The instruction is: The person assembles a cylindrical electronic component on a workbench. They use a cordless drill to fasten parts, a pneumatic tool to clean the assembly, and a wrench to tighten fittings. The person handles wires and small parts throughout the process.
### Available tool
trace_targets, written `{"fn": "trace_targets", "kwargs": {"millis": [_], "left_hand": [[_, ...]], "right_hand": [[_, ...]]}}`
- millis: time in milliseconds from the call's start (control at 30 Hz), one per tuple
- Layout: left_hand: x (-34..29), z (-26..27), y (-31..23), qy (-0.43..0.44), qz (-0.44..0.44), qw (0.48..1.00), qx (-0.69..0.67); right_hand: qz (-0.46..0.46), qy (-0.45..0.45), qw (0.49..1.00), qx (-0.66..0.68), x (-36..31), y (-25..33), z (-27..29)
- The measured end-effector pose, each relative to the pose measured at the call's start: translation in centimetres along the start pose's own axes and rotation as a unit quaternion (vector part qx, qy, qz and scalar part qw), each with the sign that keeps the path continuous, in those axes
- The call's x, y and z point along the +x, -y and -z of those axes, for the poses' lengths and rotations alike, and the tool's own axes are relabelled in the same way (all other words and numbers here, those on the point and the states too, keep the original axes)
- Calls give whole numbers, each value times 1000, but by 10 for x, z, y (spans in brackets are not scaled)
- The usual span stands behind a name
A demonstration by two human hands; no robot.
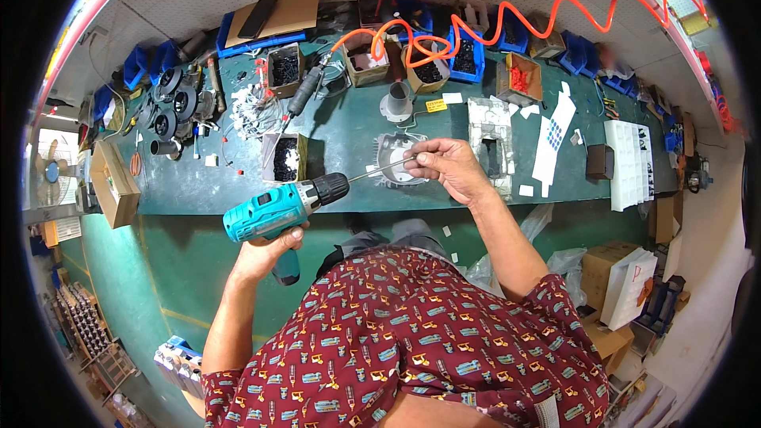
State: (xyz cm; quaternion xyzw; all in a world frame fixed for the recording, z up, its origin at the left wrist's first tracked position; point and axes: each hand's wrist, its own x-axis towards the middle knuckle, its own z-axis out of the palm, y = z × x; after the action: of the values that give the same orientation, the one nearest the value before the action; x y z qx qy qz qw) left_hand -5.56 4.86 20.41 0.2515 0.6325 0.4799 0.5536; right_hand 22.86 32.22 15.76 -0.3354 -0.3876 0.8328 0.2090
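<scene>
My left hand is wrapped round the handle of a teal and black cordless drill, held level over the bench's front edge. A long thin driver bit runs from its chuck to the right. At the bit's far end, my right hand is closed in a pinch on the tip; whether a small screw is there too, I cannot make out. Below the bit and fingers, a round grey metal housing lies on the green bench, partly hidden by my right hand.
A grey cylindrical part stands behind the housing. Boxes of black parts and a white foam block flank it. An orange coiled hose arches over the back of the bench. A corded grey screwdriver lies left.
</scene>
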Motion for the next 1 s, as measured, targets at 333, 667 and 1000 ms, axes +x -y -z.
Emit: {"fn": "trace_targets", "kwargs": {"millis": [333, 667, 1000], "left_hand": [[-13, -29, 9, -43, 4, 998, -51], [-51, -110, 19, -187, -84, 953, 222], [-84, -146, -1, -274, 38, 939, 205]], "right_hand": [[-133, 107, 982, -82, 24, 35, 31], [-182, 243, 951, -66, 71, 40, 48], [278, 435, 547, -658, 124, 10, 37]]}}
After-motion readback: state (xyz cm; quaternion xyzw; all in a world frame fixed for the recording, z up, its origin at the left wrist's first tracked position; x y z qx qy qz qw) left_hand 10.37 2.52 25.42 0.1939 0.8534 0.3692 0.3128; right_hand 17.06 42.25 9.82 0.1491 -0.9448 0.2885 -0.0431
